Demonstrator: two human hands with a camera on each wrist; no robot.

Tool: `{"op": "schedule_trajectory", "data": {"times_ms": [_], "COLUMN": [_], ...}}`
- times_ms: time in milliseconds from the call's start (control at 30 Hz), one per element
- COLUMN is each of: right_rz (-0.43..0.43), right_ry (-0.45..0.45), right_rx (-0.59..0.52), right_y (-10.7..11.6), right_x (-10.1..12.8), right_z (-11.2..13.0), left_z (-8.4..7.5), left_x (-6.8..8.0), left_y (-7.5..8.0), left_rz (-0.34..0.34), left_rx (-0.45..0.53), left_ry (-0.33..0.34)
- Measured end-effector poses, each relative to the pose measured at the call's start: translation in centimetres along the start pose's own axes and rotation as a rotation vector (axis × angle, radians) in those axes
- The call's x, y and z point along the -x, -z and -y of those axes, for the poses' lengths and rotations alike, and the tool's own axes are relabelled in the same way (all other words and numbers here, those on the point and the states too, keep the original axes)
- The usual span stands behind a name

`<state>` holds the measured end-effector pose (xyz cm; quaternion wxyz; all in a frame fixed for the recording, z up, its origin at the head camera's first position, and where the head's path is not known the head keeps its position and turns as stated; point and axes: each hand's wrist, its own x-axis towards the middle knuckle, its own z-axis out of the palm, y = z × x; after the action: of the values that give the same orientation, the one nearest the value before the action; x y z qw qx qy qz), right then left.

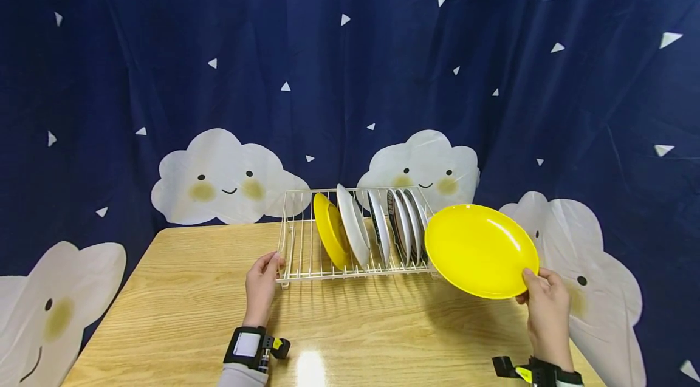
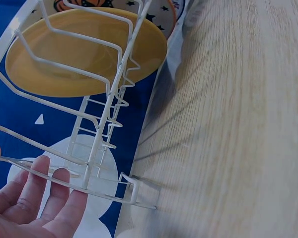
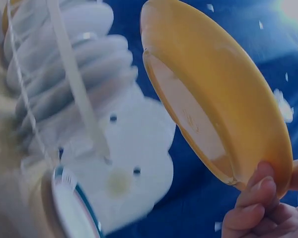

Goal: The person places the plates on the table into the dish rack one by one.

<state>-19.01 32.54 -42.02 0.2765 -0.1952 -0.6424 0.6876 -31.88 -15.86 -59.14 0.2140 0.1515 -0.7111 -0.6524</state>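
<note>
A white wire dish rack (image 1: 312,276) stands on the table. My left hand (image 1: 264,280) grips its left end, and in the left wrist view the fingers (image 2: 35,186) are curled round the end wire. My right hand (image 1: 547,302) pinches the lower right rim of a yellow plate (image 1: 478,250), held tilted in the air at the rack's right end. Its underside with a foot ring (image 3: 228,94) faces the right wrist camera. Upright in the rack are another yellow plate (image 1: 330,232), a white plate (image 1: 352,226) and several patterned plates (image 1: 403,226).
The wooden table (image 1: 350,326) extends in front of the rack and to its left. Behind hangs a dark blue curtain (image 1: 328,59) with clouds and triangles. A dish with a green rim (image 3: 77,203) shows at the lower left of the right wrist view.
</note>
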Motion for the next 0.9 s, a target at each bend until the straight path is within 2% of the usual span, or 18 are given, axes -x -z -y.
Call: {"op": "schedule_trajectory", "data": {"times_ms": [33,67,200,233,267,300,433,467,633,767,900], "right_rz": [0.020,0.040,0.129,0.152,0.174,0.196,0.266,0.281,0.315,0.302,0.271], "right_ry": [0.025,0.049,0.124,0.145,0.164,0.187,0.318,0.355,0.555,0.728,0.914], "right_rx": [0.014,0.020,0.039,0.050,0.061,0.086,0.163,0.174,0.173,0.176,0.208], "right_y": [-0.7,-1.3,-4.2,-4.9,-5.7,-6.4,-9.2,-9.9,-13.2,-15.9,-18.5], "right_x": [0.2,0.4,1.6,2.0,2.3,2.7,4.6,5.2,7.3,7.5,7.8], "right_z": [0.2,0.4,1.3,1.5,1.7,1.9,2.9,3.2,4.0,3.3,2.9], "left_z": [0.0,-0.9,-1.1,-2.0,-2.0,-1.1,-0.5,0.5,0.7,-1.5,-5.7], "left_x": [0.0,0.5,0.7,1.2,1.3,0.8,0.4,-0.2,-0.3,0.8,3.0], "left_y": [0.0,0.4,0.6,0.9,1.0,0.7,0.6,0.2,0.0,0.5,1.2], "left_rz": [-0.002,0.026,0.028,0.059,0.061,0.032,0.020,-0.009,-0.008,0.025,0.058], "left_rx": [-0.007,0.027,0.018,0.059,0.063,0.029,0.041,0.008,0.009,0.020,0.031], "left_ry": [-0.001,-0.022,-0.027,-0.047,-0.045,-0.023,-0.008,0.013,-0.003,-0.027,-0.010]}}
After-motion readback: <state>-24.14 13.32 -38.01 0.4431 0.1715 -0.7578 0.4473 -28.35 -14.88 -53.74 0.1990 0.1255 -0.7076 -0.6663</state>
